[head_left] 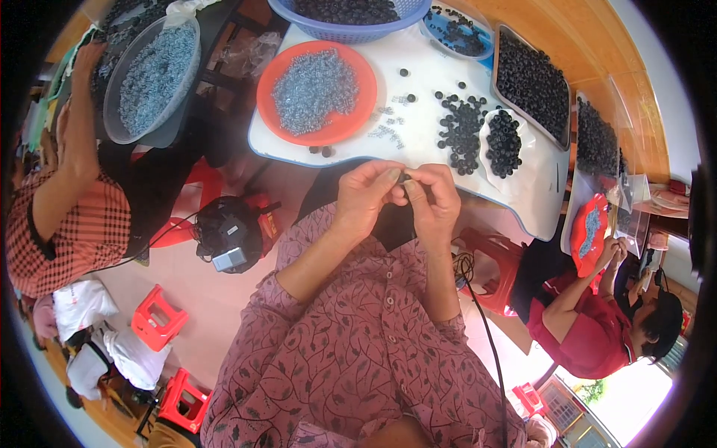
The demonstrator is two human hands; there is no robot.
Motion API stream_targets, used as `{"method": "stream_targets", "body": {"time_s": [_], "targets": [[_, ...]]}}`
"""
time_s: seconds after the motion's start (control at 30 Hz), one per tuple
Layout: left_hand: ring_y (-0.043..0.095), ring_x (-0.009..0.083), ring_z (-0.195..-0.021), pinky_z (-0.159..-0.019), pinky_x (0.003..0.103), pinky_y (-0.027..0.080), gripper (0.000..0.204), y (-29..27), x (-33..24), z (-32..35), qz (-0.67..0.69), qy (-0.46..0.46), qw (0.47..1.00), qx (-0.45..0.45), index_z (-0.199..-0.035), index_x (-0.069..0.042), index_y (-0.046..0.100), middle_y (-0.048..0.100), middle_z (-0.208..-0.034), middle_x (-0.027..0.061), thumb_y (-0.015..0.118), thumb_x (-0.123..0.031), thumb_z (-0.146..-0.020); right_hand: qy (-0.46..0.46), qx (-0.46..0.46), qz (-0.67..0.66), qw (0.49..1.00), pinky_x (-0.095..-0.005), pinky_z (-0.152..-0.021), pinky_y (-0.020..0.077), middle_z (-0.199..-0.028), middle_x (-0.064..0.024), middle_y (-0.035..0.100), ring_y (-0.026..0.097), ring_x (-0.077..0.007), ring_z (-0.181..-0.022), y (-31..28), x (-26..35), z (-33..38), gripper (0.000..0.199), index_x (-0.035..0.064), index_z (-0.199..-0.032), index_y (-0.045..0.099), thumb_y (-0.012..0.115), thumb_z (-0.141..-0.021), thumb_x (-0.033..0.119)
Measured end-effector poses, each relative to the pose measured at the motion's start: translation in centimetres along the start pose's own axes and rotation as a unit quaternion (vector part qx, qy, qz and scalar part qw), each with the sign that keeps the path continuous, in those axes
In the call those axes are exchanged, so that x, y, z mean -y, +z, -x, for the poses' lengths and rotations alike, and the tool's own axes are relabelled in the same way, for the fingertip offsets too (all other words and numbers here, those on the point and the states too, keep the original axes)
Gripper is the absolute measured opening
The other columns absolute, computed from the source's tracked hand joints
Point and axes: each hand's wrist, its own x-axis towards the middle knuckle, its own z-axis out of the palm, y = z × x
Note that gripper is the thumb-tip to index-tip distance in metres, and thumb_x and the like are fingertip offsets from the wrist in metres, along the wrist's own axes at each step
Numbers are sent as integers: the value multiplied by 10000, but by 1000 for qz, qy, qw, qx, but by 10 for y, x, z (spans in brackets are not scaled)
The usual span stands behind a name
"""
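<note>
My left hand [364, 196] and my right hand [435, 200] meet just off the table's near edge. Their fingertips pinch a small black round piece [405, 178] between them; most of it is hidden by the fingers. Ahead to the left, an orange-red plate [364, 119] holds a heap of small clear pieces [314, 89]. A few clear pieces [387, 128] lie loose beside it. To the right, loose black round pieces [459, 131] are spread on the white table [336, 151], next to a white dish [520, 168] piled with more of them.
A purple basket [351, 31], a blue-rimmed bowl [478, 51] and a metal tray [556, 136] hold black pieces at the back. Co-workers sit left [75, 216] and right [590, 325]. Red stools [159, 317] stand on the floor. A dark cable [489, 336] hangs by my right arm.
</note>
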Motion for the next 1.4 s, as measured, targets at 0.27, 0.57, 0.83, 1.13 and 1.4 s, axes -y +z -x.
{"method": "stream_targets", "body": {"time_s": [0.27, 0.57, 0.83, 1.13, 1.4], "targets": [[594, 112, -671, -638, 245, 533, 155, 3, -1, 1, 1, -7, 1000, -6, -1044, 33, 646, 633, -809, 50, 582, -73, -952, -18, -11, 14, 1000, -211, -635, 503, -948, -58, 544, 589, -91, -733, 2, 4, -1, 112, -14, -963, 634, 614, -869, -71], [597, 100, -733, -680, 239, 533, 148, 4, 1, 5, -43, 30, 999, -11, -1051, 42, 638, 640, -873, 55, 574, -48, -952, 13, -2, -16, 1000, -232, -626, 555, -951, -81, 533, 640, -115, -720, 4, 8, 1, 117, -25, -967, 606, 606, -867, -86], [594, 73, -739, -669, 215, 510, 153, 6, -3, 6, -125, 90, 988, -8, -1067, 29, 648, 648, -871, 31, 582, -41, -949, -44, -6, 37, 998, -238, -646, 524, -932, -77, 551, 616, -121, -739, 2, 3, 0, 120, -13, -947, 619, 635, -847, -78], [600, 52, -706, -589, 167, 465, 187, 5, 0, 8, -180, 80, 978, -62, -1049, 7, 683, 685, -904, 22, 690, -85, -887, -39, 7, 76, 996, -290, -633, 496, -895, -105, 572, 608, -217, -744, 7, 6, 4, 136, -8, -932, 615, 653, -816, -67], [640, 76, -745, -612, 195, 514, 189, 3, -6, 5, -187, 30, 980, -55, -1065, 8, 683, 695, -923, 38, 669, -71, -894, 47, 21, -17, 999, -267, -653, 521, -927, -90, 569, 629, -167, -762, 3, 1, 8, 124, -19, -977, 628, 594, -872, -75]]}}
